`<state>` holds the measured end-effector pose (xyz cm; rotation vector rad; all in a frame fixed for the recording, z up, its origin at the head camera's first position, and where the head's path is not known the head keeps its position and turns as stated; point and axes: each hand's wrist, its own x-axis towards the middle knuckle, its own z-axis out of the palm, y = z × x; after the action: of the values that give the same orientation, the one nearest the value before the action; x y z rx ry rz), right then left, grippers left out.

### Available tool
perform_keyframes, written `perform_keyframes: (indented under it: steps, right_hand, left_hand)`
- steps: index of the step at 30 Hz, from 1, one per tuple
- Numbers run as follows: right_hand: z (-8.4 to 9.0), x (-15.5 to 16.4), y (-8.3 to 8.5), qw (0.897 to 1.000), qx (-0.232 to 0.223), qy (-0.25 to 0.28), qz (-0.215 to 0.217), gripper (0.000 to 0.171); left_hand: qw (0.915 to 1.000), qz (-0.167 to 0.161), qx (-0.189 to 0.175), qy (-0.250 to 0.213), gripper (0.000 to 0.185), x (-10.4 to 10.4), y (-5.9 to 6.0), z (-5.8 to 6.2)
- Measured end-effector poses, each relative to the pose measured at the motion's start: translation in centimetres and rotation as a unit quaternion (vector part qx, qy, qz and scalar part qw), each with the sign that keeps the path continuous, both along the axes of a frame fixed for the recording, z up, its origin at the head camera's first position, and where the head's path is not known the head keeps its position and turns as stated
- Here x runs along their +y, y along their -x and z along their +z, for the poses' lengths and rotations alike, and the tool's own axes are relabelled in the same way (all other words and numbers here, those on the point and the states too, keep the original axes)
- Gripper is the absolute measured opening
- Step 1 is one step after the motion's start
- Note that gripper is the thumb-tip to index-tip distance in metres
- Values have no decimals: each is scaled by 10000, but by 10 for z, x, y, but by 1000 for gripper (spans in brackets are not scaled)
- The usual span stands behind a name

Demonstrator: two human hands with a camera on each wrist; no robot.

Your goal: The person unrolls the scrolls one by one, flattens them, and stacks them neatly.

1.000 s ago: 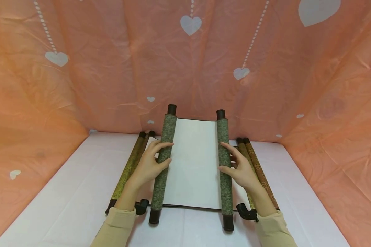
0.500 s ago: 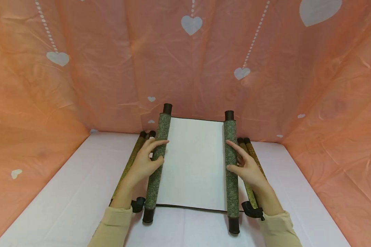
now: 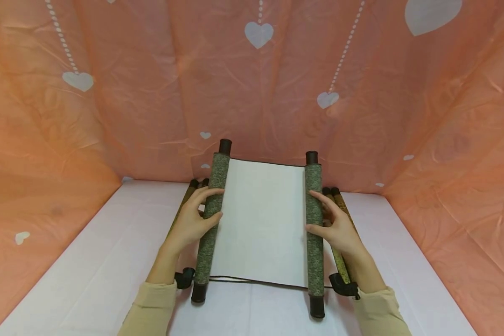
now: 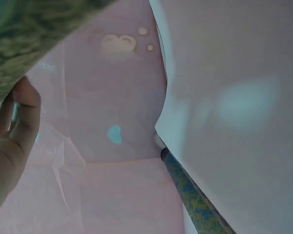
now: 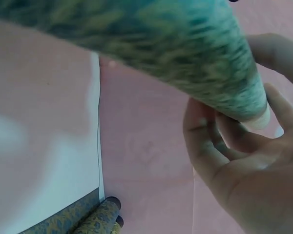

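Note:
A scroll with white paper [image 3: 262, 224] is partly unrolled between two green mottled rollers with dark end knobs. My left hand [image 3: 192, 223] grips the left roller [image 3: 206, 263], thumb on the near side and fingers over the top. Around the right roller [image 3: 315, 263] curls my right hand [image 3: 338, 233]. Both rollers lean up, held above other scrolls. The left wrist view has the green roller [image 4: 29, 39] at the top left, with fingertips [image 4: 27, 92] at its underside. In the right wrist view, fingers and thumb close about the roller's [image 5: 161, 48] lower end.
Beneath lie more scrolls, with a yellow patterned roller [image 3: 340, 266] and a brown one beside it at the right, and similar rollers [image 3: 187, 198] at the left. Black curved pieces [image 3: 342, 284] sit near each wrist. A pink heart-printed cloth [image 3: 252, 93] backs the white table [image 3: 88, 252].
Both hands have moved apart, each carrying its roller outward. The strip of white paper between them is wider. Over the last half second the left roller has shifted slightly further left.

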<state>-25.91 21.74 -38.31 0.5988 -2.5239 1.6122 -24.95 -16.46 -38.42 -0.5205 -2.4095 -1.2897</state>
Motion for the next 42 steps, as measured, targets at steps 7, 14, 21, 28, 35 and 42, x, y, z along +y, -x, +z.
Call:
perform_keyframes:
  steps: [7,14,21,28,35,42]
  right_hand:
    - [2,6,-2,9999,4,98,91,81]
    - [9,12,-6,9989,-249,397,31,83]
    - [7,13,-4,9996,-160,213,-131,84]
    - [8,14,-4,9996,-13,181,-225,82]
    - [12,18,-5,9995,78,254,-194,84]
    - [17,27,-5,9994,197,87,-286,83]
  left_hand:
    - [9994,-236,-153,-218,56,-9,-2,2]
    - [9969,-335,-563,-425,58,-17,-7,8]
    - [9985,-262,-405,-250,54,-18,-5,7]
    - [9992,-172,-270,-222,57,-20,-6,7]
    - [9996,-139,-93,-225,56,-25,-6,7]
    - [9996,-90,-53,-272,54,-30,-7,10]
